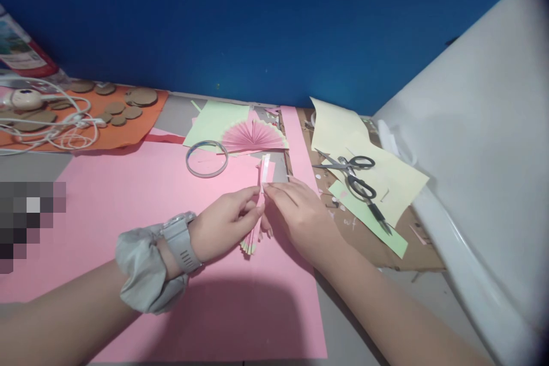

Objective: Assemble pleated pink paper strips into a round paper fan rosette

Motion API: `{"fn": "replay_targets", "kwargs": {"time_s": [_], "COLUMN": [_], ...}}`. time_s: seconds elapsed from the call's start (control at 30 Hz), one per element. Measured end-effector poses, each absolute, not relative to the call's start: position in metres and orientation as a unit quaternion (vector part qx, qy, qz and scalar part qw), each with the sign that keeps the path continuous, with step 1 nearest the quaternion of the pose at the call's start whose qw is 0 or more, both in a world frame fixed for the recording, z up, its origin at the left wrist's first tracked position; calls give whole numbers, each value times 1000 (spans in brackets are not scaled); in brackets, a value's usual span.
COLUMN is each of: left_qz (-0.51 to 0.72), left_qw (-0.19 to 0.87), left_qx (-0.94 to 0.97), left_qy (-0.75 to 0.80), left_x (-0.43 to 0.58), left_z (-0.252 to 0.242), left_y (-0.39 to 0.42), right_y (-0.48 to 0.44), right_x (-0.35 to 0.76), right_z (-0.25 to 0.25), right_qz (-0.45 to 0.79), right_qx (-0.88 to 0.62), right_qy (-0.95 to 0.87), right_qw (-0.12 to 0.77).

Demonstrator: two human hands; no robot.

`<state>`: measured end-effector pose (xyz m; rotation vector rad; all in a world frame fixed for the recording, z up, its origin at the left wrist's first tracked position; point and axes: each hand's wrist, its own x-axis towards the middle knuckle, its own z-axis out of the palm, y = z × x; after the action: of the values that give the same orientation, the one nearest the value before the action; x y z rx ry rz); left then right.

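Both hands meet over a large smooth pink sheet (141, 194), the left hand (223, 223), with a grey ridged watch (182, 240) and a gathered grey scrunchie (141, 274) at the wrist, pinching a pleated pink paper strip (265, 170) between thumb and fingertips. The right hand (300, 214) pinches the same strip from the other side, fingers pressed together. Beyond them lie a thin clear tape ring (207, 159), a half-round pink pleated fan (254, 136) and black-handled scissors (349, 164) on pale yellow paper.
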<state>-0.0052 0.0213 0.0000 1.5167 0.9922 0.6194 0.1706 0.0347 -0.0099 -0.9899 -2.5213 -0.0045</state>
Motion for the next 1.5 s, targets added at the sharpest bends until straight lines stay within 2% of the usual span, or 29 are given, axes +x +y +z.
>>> {"fn": "replay_targets", "kwargs": {"time_s": [0.23,0.57,0.87,1.03,1.1,1.3,1.5], "left_qz": [269,336,341,333,320,307,308], "left_qw": [584,726,766,744,735,690,704], "left_qx": [641,494,441,486,508,561,551], "left_qy": [419,339,320,314,315,341,326], "left_x": [-6,-8,-13,-11,-10,-9,-10], "left_z": [0,4,-2,-2,-1,2,-2], "left_y": [21,31,33,29,28,25,26], "right_y": [35,39,44,44,45,44,40], "right_x": [172,170,173,171,170,169,166], "right_z": [-11,-8,-7,-14,-16,-9,-4], "right_qz": [5,49,272,451,487,382,337], "right_qx": [-355,-332,-342,-366,-388,-452,-429], "right_qy": [-909,-926,-863,-713,-657,-737,-767], "right_qw": [219,174,252,392,424,327,337]}}
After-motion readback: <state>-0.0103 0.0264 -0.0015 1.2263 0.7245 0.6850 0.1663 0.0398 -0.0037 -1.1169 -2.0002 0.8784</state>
